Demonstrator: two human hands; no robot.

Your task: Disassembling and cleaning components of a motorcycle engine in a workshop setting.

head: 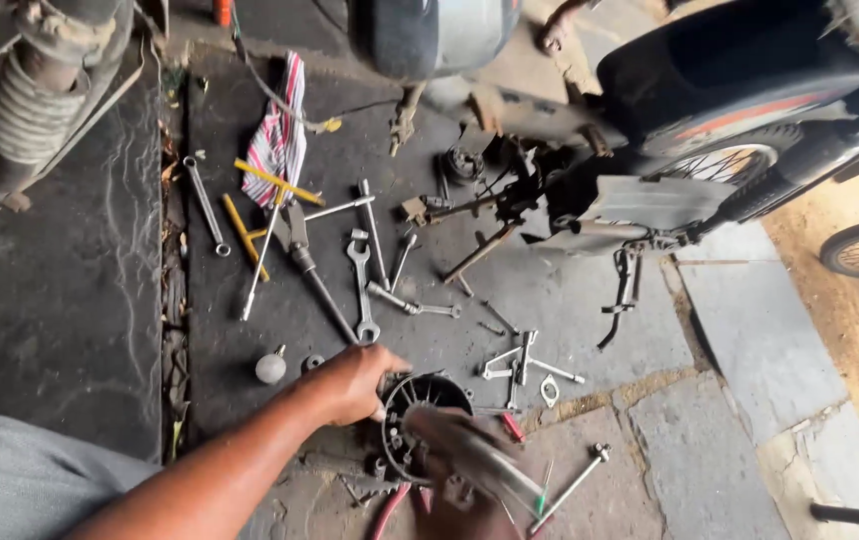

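Head view, single frame. Person is crouching over a dark floor slab (pixel 70 330) beside a partly stripped motorcycle (pixel 710 110).

Left hand (pixel 355 382) is resting on the upper rim of a round black finned engine part (pixel 420 420) that is sitting on the floor at bottom centre; fingers are curled over the rim and pressed together, bracing it.

Right hand (pixel 460 505) is moving, motion-blurred, holding a long metallic tool (pixel 485 460) angled across the part's face; fingers are wrapping the handle, but blur is hiding the exact grip.

Step in hand, as judged: working on the finned part with the tool while the other hand is steadying it. Next move is likely calling for a firm brace and the tool seated squarely, since the part is lying loose on the floor.

Containers: none is showing; everything is lying loose. Combination spanner (pixel 361 290), ring spanner (pixel 206 205), yellow-handled tools (pixel 250 235), T-handle wrench (pixel 570 488), a striped rag (pixel 278 135) and a small bulb (pixel 271 367) are scattered above and beside the hands.
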